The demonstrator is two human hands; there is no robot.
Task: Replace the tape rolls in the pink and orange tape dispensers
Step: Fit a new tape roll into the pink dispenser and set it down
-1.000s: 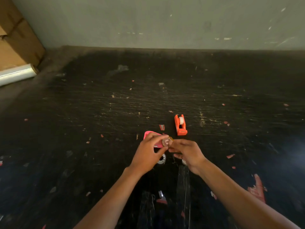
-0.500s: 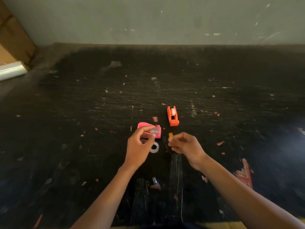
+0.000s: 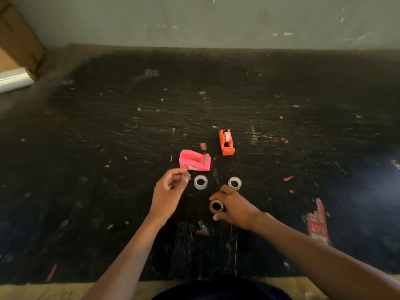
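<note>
Both hands pinch: left (image 3: 167,188) spindle (image 3: 186,176), right (image 3: 234,205) amber roll (image 3: 216,206).

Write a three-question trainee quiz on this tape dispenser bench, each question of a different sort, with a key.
1. True or false: the pink plastic tape dispenser has a roll loaded in it.
2. Multiple choice: which hand grips the amber tape roll? A. the left hand B. the right hand C. neither
3. Fill in: the white tape roll sits in the ______ plastic tape dispenser.

Key
1. False: its cradle is empty.
2. B. The left hand pinches a small clear plastic piece, probably the spindle. Two clear tape rolls, one near the pink dispenser and one beyond the right hand, lie loose on the black scratched tabletop.
3. orange
</note>
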